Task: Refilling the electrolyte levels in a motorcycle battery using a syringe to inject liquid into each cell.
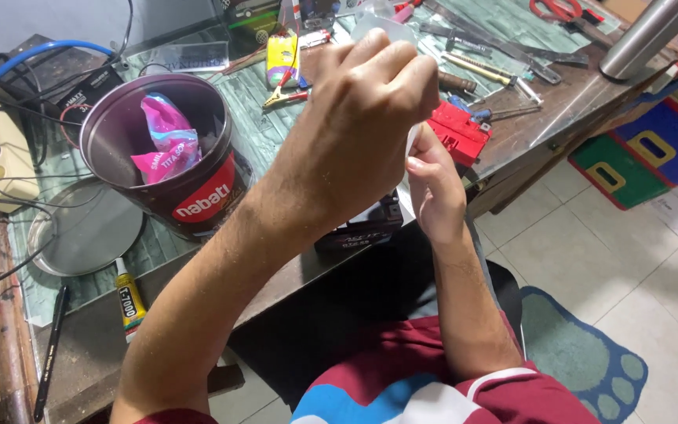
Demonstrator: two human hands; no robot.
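— Hands (355,118) raised above the table (543,110) edge, left one in front, fingers curled in a pinch on a thin white strip (411,141).
— And the right grip (433,184)?
— Just below and behind the left, thumb and fingers closed on the same strip's lower end.
— Left of the left grip?
— Round dark tin (170,157), open, pink packet (168,141) inside; lid (88,228) flat beside it, glue tube (129,298) nearer the body.
— Beyond the right grip?
— Red plastic part (458,129), then screwdrivers (488,74) and scissors (559,9) farther off. Black box (362,228) directly under both grips.
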